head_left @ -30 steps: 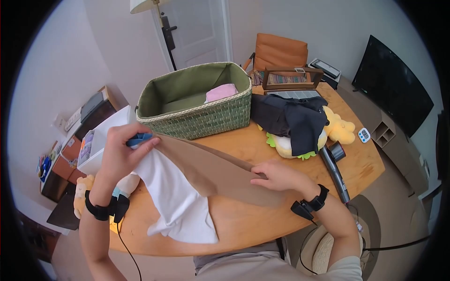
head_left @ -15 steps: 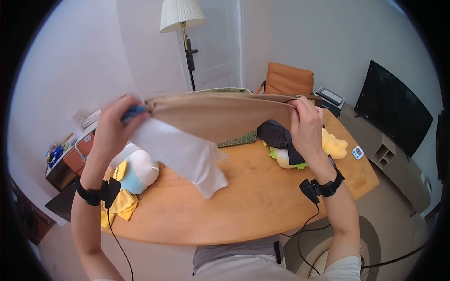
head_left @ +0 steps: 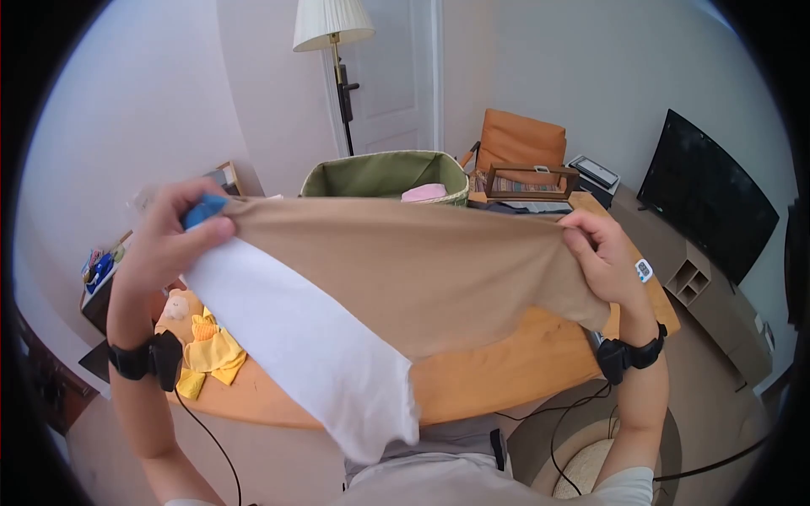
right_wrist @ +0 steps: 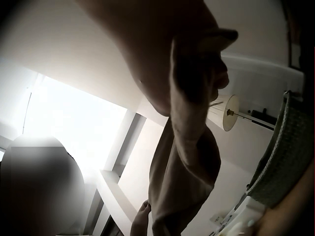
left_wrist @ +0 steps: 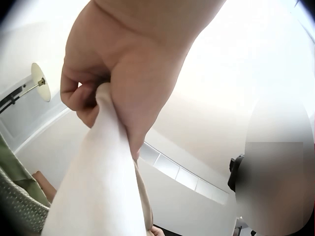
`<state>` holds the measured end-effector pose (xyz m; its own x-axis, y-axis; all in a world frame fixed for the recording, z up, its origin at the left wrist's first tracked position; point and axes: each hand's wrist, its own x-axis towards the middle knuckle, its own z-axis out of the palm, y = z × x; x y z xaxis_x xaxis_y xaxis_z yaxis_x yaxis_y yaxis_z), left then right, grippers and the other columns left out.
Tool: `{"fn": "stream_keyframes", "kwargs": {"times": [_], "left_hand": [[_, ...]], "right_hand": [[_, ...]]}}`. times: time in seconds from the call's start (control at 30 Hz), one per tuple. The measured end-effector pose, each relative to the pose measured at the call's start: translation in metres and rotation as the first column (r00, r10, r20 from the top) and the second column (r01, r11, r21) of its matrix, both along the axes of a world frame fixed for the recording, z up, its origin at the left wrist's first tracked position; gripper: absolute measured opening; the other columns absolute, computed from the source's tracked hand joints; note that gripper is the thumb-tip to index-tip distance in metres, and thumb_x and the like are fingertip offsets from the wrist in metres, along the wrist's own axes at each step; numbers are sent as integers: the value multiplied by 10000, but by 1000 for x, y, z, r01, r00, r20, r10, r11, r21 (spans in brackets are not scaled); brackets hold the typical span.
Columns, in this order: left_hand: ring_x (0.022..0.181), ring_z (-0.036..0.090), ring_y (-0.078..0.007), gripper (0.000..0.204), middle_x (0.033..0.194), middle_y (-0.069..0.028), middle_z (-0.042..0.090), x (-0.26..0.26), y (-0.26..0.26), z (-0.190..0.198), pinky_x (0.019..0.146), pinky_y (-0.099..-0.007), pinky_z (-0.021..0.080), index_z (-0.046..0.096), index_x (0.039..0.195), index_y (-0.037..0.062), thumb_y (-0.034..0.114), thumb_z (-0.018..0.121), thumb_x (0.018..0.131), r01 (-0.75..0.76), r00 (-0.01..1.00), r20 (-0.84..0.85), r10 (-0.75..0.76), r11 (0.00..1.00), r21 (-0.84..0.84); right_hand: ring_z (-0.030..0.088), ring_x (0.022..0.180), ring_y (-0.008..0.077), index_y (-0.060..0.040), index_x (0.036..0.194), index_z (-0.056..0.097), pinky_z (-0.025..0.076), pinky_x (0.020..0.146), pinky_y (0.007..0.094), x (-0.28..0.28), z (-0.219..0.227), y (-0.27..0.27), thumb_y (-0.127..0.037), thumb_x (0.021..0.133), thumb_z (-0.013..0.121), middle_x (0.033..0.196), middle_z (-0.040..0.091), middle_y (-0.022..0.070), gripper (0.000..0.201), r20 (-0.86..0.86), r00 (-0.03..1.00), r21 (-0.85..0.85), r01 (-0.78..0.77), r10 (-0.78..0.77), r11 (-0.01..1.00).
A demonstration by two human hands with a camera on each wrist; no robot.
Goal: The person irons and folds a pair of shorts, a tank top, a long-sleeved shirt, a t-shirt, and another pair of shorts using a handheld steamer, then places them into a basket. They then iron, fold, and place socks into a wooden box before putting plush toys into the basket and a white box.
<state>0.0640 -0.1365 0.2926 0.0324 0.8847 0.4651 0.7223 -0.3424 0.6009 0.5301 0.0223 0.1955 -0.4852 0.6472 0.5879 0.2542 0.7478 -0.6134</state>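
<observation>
A brown cloth [head_left: 396, 261] is stretched between both hands above the table, a white cloth [head_left: 312, 337] hanging diagonally under its left side. My left hand [head_left: 169, 240] grips the left end, where a bit of blue cloth [head_left: 202, 211] shows between thumb and fingers. In the left wrist view the left hand [left_wrist: 125, 73] is curled round the white cloth [left_wrist: 93, 167]. My right hand [head_left: 603, 257] pinches the brown cloth's upper right corner. In the right wrist view the right hand [right_wrist: 197, 73] holds the brown cloth [right_wrist: 182, 182], dimly lit.
Behind the cloth stands a green woven basket [head_left: 354, 179] with a pink item [head_left: 424, 193] inside. A plush toy with yellow cloth [head_left: 211, 350] lies at the table's left. A brown box frame [head_left: 531, 181] sits at the back right, a small timer [head_left: 644, 271] at the right edge.
The hands have moved apart and the brown cloth, lifted from near the table, is now spread wide. My right hand has moved up and right; the white cloth hangs lower than half a second ago.
</observation>
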Motion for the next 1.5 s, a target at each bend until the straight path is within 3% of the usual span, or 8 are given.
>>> {"fn": "stream_keyframes", "kwargs": {"times": [0.2,0.37,0.53,0.7,0.87,1.0,1.13,1.5], "left_hand": [[794,608,-196,270,813,-81,620,-23,113,-117,701,-324,473,652,995,20,247,765,902,21,943,-306,-129,943,-333],[1188,509,-317,435,1251,-117,552,-9,139,-265,934,-451,413,581,1232,116,248,765,860,-149,705,-696,135,988,41],[1115,540,-322,398,1172,-125,563,49,65,-257,907,-422,442,595,1143,111,249,790,825,184,832,-504,-231,972,-142],[806,604,-172,267,853,2,584,64,-7,-279,690,-317,479,597,851,146,363,752,860,397,649,-461,-605,787,-473],[597,558,-108,385,647,47,509,57,-51,-313,542,-253,428,527,673,168,421,740,870,374,586,-647,-488,871,-318],[488,530,-102,458,538,59,469,58,-71,-336,456,-243,389,471,589,177,412,763,852,354,575,-733,-363,918,-178],[508,553,-102,456,551,63,495,57,-77,-337,465,-244,397,466,589,178,397,773,844,232,616,-740,-271,960,-159],[497,559,-132,337,568,31,465,65,-83,-340,461,-296,453,521,680,145,334,772,801,108,737,-626,-254,959,-262]], "right_hand": [[656,783,279,-2,1062,619,515,726,408,-25,-103,79,-170,1008,579,858,684,151,181,476,865,-207,-61,155,976],[698,897,381,-56,1137,589,538,761,492,-32,-218,98,-132,980,533,904,703,196,183,738,643,112,182,-205,977],[711,803,387,-92,1117,582,543,727,508,-25,-235,92,-67,915,552,864,710,169,206,713,619,202,270,-330,941],[698,869,333,-39,1167,546,540,798,470,-37,-226,79,-45,837,637,988,665,131,342,834,413,250,311,-367,917],[585,1085,286,-30,1163,555,456,1006,408,-86,-176,47,-57,766,704,1078,589,126,425,790,424,442,106,-442,891],[596,1132,369,-24,1236,573,488,956,459,-165,-148,67,-133,952,572,1168,604,185,305,702,690,-146,-102,176,984],[600,1149,378,-56,1304,566,489,961,463,-244,-190,113,-211,971,589,1279,606,195,368,504,833,-184,-155,229,971],[660,1003,401,-63,1151,654,508,852,488,-310,-230,144,-332,937,672,1040,706,203,345,611,733,-222,-204,299,953]]}}
